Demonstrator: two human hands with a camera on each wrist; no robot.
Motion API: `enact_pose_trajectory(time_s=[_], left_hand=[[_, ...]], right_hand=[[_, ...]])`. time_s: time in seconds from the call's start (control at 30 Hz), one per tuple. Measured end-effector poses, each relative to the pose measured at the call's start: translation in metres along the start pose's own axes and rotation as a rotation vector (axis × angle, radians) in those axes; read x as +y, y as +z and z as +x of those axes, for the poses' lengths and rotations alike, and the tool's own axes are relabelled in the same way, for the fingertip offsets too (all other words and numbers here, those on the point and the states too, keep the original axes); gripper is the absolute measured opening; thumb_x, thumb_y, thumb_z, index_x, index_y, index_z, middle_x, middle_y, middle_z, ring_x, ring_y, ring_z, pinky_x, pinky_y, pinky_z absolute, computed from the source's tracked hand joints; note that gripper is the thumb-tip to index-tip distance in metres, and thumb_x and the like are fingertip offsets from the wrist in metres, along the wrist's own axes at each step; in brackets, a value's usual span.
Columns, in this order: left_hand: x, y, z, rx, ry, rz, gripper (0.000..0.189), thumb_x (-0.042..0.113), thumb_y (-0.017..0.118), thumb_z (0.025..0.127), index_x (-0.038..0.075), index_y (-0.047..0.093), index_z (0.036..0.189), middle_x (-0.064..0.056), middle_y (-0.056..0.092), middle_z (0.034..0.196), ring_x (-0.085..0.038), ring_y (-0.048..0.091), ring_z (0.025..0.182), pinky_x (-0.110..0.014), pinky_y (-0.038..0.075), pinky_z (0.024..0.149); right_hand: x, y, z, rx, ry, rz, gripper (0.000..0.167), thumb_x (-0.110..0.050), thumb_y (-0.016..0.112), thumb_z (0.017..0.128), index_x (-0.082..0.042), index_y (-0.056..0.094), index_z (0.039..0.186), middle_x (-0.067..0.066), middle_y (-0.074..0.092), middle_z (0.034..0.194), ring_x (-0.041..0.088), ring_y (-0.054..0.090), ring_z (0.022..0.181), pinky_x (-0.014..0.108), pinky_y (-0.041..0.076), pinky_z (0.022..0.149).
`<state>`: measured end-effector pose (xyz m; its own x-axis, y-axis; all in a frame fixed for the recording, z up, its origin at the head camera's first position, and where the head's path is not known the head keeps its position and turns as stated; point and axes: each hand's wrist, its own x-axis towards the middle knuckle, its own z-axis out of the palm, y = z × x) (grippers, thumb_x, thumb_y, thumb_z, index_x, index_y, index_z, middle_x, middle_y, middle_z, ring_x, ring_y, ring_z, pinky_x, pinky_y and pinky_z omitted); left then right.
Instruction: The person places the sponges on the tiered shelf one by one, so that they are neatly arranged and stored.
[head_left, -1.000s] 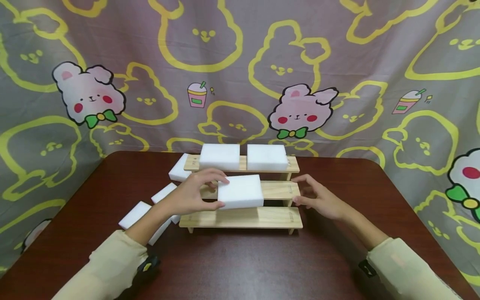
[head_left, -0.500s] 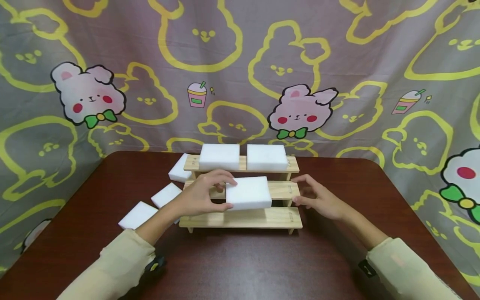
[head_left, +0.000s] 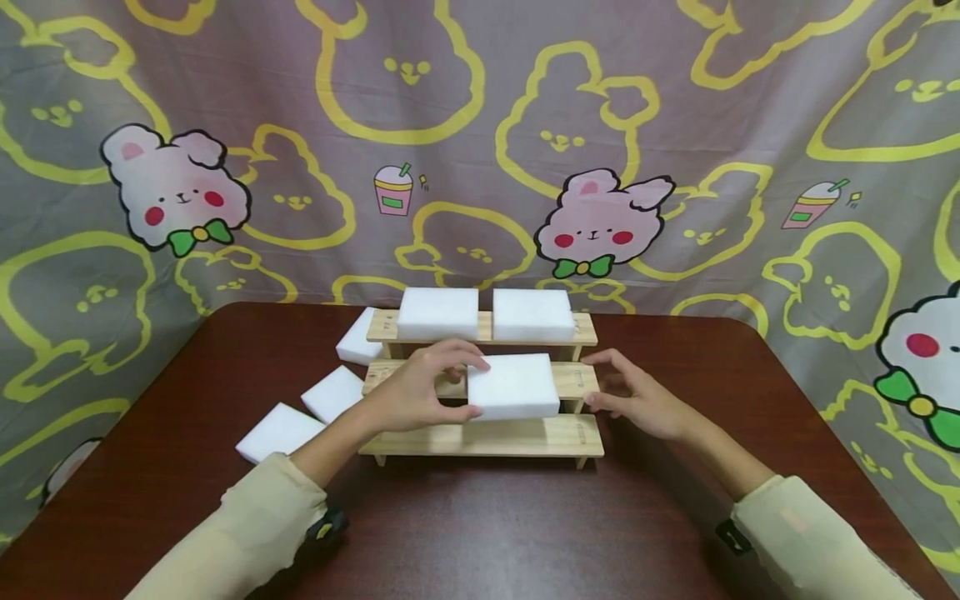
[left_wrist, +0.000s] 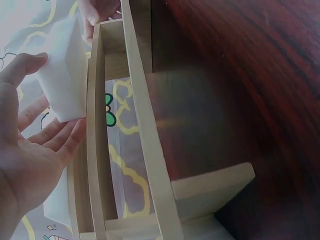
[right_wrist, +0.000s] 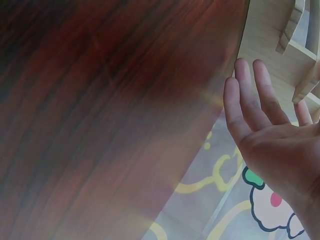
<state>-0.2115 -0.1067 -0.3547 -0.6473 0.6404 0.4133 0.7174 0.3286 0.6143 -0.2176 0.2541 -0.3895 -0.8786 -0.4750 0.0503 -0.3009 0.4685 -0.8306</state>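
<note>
My left hand (head_left: 423,385) pinches a white foam block (head_left: 513,385) by its left end, thumb in front and fingers behind. In the head view the block appears over the middle board (head_left: 573,380) of a three-step wooden stand; the left wrist view shows the same foam block (left_wrist: 64,75) beside the stand's edge. Two more white blocks, a left one (head_left: 438,312) and a right one (head_left: 532,313), lie on the top board (head_left: 486,327). At the stand's right end is my right hand (head_left: 643,403), its fingers extended by the middle board, holding nothing; the right wrist view shows them fairly straight.
Left of the stand, several white foam blocks lie on the dark red-brown table (head_left: 480,533), among them a near block (head_left: 281,433), a middle block (head_left: 333,393) and a far block (head_left: 358,337). The lowest board (head_left: 487,438) faces me. A patterned curtain (head_left: 465,150) hangs behind.
My left hand has carried the foam block to the right along the middle board. The right hand stays in place, and the blocks on top have not moved.
</note>
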Motion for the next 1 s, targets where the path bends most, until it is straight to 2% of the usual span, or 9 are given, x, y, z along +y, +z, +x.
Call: enact_pose_trajectory(time_s=[0.2,0.5,0.7,1.0], left_hand=[[0.001,0.004,0.004,-0.007,-0.007,0.016,0.045,0.012,0.088,0.080,0.003,0.070,0.120,-0.011,0.062,0.129,-0.020,0.066,0.100,-0.036,0.058,0.087],[0.002,0.011,0.010,0.015,0.008,0.025,0.046,0.014,0.087,0.081,0.002,0.069,0.122,-0.013,0.062,0.128,-0.021,0.066,0.097,-0.036,0.058,0.087],[0.003,0.016,0.014,0.009,0.006,0.035,0.046,0.014,0.087,0.081,0.001,0.069,0.122,-0.013,0.062,0.129,-0.023,0.064,0.107,-0.035,0.057,0.092],[0.006,0.020,0.017,-0.002,-0.030,0.066,0.046,0.016,0.085,0.084,0.000,0.068,0.124,-0.013,0.060,0.133,-0.026,0.061,0.118,-0.036,0.056,0.096]], right_hand=[[0.001,0.000,0.001,-0.004,-0.002,-0.002,0.052,-0.015,0.069,0.100,-0.006,0.041,0.143,0.016,0.066,0.109,0.027,0.066,0.094,0.042,0.054,0.074],[0.000,0.000,0.001,-0.001,-0.012,0.018,0.051,-0.014,0.068,0.101,-0.006,0.042,0.143,0.016,0.066,0.109,0.027,0.066,0.094,0.043,0.054,0.074],[0.000,0.000,0.000,-0.003,-0.006,0.017,0.051,-0.015,0.069,0.100,-0.006,0.042,0.143,0.017,0.064,0.113,0.027,0.066,0.095,0.043,0.054,0.075],[-0.001,0.000,0.000,-0.004,-0.006,0.019,0.051,-0.015,0.068,0.101,-0.006,0.042,0.143,0.018,0.064,0.114,0.027,0.066,0.096,0.043,0.054,0.075]])
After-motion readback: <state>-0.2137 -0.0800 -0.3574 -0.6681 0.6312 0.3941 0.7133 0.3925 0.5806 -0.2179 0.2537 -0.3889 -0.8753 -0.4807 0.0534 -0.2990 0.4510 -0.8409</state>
